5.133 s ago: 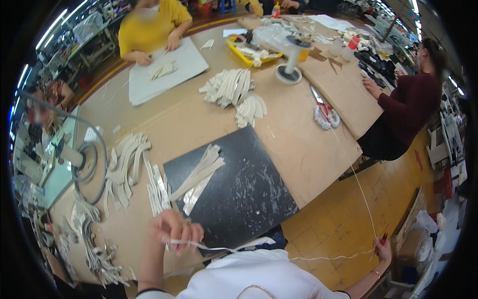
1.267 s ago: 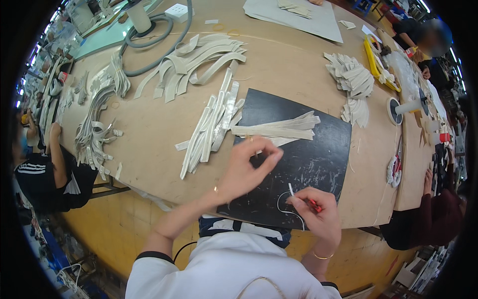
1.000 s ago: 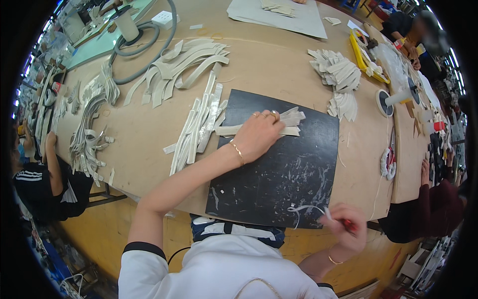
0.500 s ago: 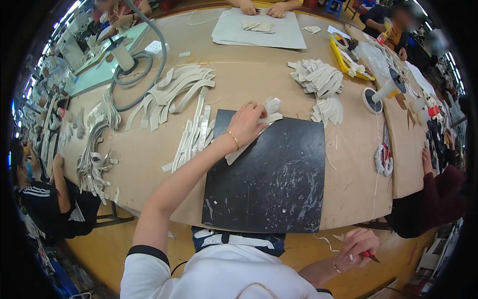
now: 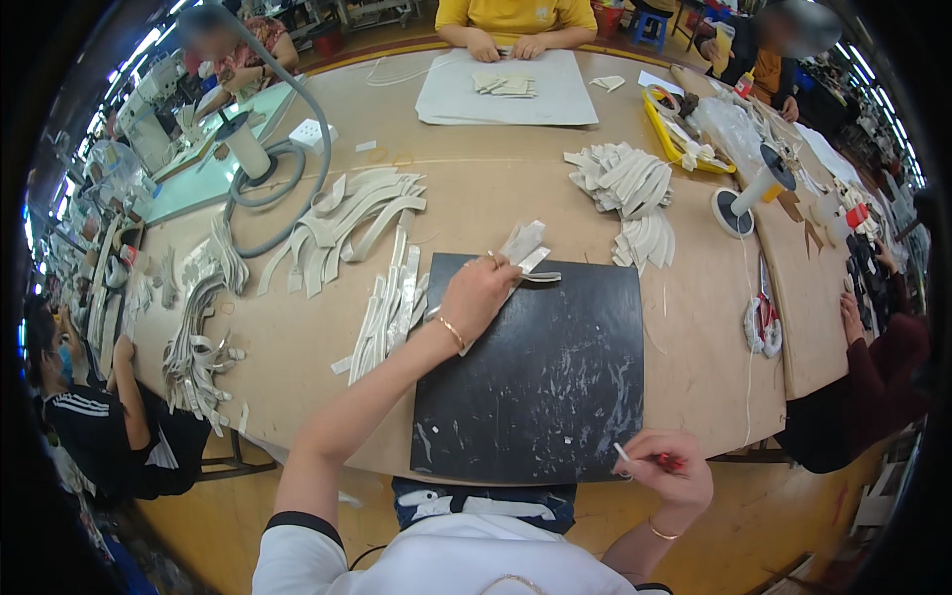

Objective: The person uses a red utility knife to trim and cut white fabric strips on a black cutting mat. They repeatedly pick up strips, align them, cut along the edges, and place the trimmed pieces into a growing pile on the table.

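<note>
My left hand (image 5: pixel 481 295) is closed on a few off-white strips (image 5: pixel 524 243) at the top left of a black mat (image 5: pixel 545 367). The strips fan out past its fingertips, and one curved end points right. By the mat's lower right corner, my right hand (image 5: pixel 676 464) has its fingers curled around a small red tool (image 5: pixel 671 462), whose kind I cannot make out. A short white piece (image 5: pixel 622 452) sticks out at that hand's fingertips. Just left of the mat lies a pile of straight white strips (image 5: pixel 394 302).
Curved white strips (image 5: pixel 352 213) lie at the left, and stacked white pieces (image 5: pixel 623 183) at the right. Red-handled scissors (image 5: pixel 763 322), a thread spool (image 5: pixel 736 208) and a yellow tray (image 5: pixel 677 144) stand further right. A grey hose (image 5: pixel 322 99) loops at the back left. Co-workers sit around the table.
My right hand has come up from beside the table to the mat's lower right corner. My left hand stays on the strips, whose far ends are spread differently. The view has shifted slightly.
</note>
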The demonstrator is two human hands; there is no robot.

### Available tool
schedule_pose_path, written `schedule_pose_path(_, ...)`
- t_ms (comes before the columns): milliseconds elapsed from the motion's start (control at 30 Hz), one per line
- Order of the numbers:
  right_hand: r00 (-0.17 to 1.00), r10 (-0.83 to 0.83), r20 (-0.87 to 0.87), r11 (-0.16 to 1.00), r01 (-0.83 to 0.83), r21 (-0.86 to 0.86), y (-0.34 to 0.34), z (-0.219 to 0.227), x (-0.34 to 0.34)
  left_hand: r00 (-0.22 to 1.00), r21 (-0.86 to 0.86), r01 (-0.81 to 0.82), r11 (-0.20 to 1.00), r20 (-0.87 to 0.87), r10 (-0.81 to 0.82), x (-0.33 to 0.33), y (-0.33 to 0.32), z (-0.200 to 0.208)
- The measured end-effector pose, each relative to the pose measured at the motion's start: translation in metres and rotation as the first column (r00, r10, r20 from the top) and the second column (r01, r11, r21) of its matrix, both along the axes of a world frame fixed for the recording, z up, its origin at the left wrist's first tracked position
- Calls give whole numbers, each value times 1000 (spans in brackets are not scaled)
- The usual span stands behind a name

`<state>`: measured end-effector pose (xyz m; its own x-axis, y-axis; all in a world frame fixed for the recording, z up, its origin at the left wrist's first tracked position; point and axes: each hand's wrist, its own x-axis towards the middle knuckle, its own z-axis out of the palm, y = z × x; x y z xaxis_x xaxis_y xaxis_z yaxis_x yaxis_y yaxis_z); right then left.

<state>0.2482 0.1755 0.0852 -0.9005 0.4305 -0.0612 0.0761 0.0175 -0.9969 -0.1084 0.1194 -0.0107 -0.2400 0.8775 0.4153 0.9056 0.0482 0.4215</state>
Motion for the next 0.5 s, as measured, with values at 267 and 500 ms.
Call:
schedule_pose_path(267, 997, 61, 47, 998, -60, -4, -1, -2, -24, 992, 127, 32, 991, -128, -15, -3, -4, -7)
schedule_pose_path(500, 982, 87, 166, 996, -89, 6, 2, -4, -31, 938, 60, 153, 986, -324, -125, -8, -5, -9)
